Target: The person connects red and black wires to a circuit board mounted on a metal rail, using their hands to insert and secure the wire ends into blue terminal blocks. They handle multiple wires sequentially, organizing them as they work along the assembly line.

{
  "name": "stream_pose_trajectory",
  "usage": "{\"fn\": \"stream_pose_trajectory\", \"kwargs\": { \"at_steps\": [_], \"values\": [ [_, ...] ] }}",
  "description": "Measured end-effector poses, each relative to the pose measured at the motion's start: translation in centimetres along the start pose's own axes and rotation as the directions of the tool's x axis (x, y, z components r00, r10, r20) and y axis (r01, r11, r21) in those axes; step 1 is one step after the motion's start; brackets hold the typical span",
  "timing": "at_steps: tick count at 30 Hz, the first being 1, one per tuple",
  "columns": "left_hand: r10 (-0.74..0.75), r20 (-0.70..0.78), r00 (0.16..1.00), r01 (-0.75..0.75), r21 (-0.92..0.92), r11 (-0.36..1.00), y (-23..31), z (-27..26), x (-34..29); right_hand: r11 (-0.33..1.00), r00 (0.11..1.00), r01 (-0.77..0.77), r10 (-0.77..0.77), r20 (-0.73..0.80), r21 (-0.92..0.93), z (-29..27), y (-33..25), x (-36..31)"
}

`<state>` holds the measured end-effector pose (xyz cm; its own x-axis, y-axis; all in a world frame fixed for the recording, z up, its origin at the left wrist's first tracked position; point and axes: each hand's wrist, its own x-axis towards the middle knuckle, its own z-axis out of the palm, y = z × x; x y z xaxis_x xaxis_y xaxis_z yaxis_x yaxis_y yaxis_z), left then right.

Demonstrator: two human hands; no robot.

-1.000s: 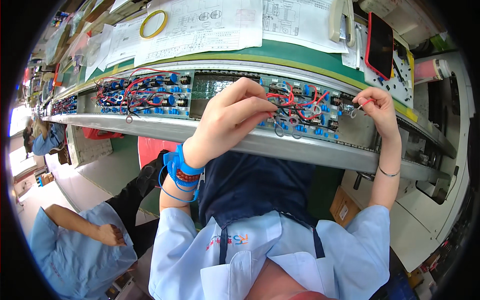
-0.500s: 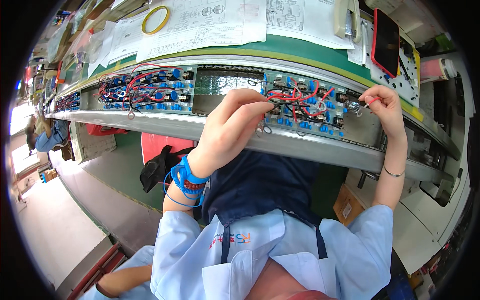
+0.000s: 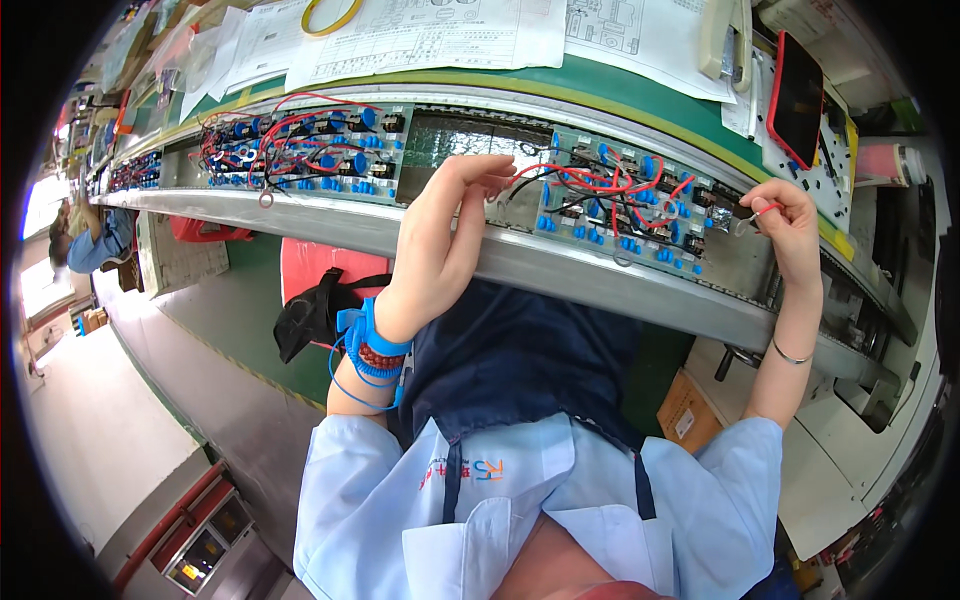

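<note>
My left hand, with a blue wrist strap on its wrist, is over the near rail left of a circuit board. Its fingers are closed at the ends of red and black wires that run from that board; the fingertips are partly hidden. Beyond the board's right end, my right hand pinches a short red wire with a ring terminal at its tip. Blue round components, black parts and looping wires crowd the board, which lies in a metal-railed conveyor.
Another wired circuit board sits farther left on the conveyor. Behind are printed drawings, a yellow tape roll, a red-edged phone and a white tray of small black parts. A red stool holds a black bag.
My left hand has shifted left and slightly up, away from the board, drawing the wires that way. My right hand has moved a little right and down, still holding the red wire.
</note>
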<state>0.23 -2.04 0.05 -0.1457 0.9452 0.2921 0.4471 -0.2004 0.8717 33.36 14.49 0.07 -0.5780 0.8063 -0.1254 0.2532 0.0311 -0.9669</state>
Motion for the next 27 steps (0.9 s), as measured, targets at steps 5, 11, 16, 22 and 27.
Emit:
{"fn": "stream_pose_trajectory", "kwargs": {
  "at_steps": [5,11,16,22,27],
  "values": [
    [0.107,-0.072,0.992,-0.087,0.233,0.968,0.1,-0.1,0.3,1.000,1.000,0.018,-0.018,0.000,-0.007,0.0,0.4,0.2],
    [0.237,-0.094,0.967,-0.175,0.433,0.884,0.7,0.1,1.7,0.999,1.000,-0.005,0.004,-0.019,-0.036,-0.4,0.2,0.0],
    [0.325,-0.055,0.944,-0.273,0.420,0.866,1.1,0.4,2.4,1.000,1.000,0.004,-0.004,0.014,-0.005,-0.3,0.8,0.5],
    [0.393,-0.053,0.918,-0.362,0.297,0.884,2.0,1.8,4.7,0.999,1.000,-0.006,0.006,-0.010,-0.032,-0.3,0.1,0.1],
    [0.314,0.013,0.949,-0.311,0.192,0.931,2.7,2.7,5.8,0.999,1.000,0.003,-0.002,0.008,-0.035,0.0,0.3,0.2]
  ]
}}
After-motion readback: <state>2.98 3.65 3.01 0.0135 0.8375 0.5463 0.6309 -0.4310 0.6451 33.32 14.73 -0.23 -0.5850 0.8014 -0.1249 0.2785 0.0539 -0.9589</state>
